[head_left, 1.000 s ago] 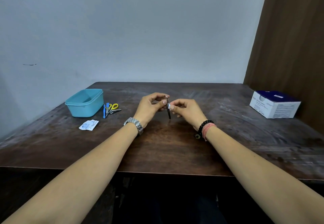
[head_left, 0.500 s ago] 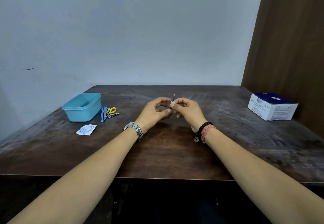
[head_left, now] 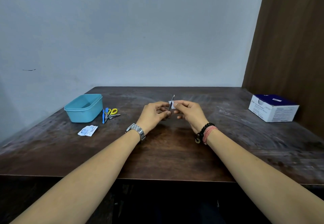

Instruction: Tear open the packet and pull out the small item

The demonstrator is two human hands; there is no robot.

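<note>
Head view, both forearms reach in from 6 o'clock and meet at the middle of the dark wooden table (head_left: 166, 157). Left hand (head_left: 152, 115) pinches the lower end of a thin metal tool (head_left: 171, 105) between thumb and curled fingers; the tool stands near upright, tip tilted slightly toward 1 o'clock, its upper end clear above both hands. Right hand (head_left: 190, 113) pinches a small white wipe (head_left: 172, 104) between thumb and forefinger, remaining fingers curled loosely below; the wipe lies against the tool's shaft about midway along it. The two hands are just beside each other, fingertips nearly touching around the tool, held a little above the table surface. Metal watch (head_left: 137, 132) on left wrist; black bead bracelet (head_left: 203, 132) and pink thread band (head_left: 209, 134) on right wrist. At 10 o'clock from the hands: teal plastic tub (head_left: 84, 108), open top, contents not discernible. Just beside the tub on its 3 o'clock side, a small heap of tools (head_left: 110, 114): one blue-handled piece, one with yellow loops, some bare metal pieces, overlapping; individual types too small to tell. At 6 o'clock from the tub, a torn white sachet (head_left: 87, 130) flat on the table, apart from the tub. At 3 o'clock from the hands, well apart, a white and dark blue carton (head_left: 273, 108) near the brown side panel; print on it not legible
</note>
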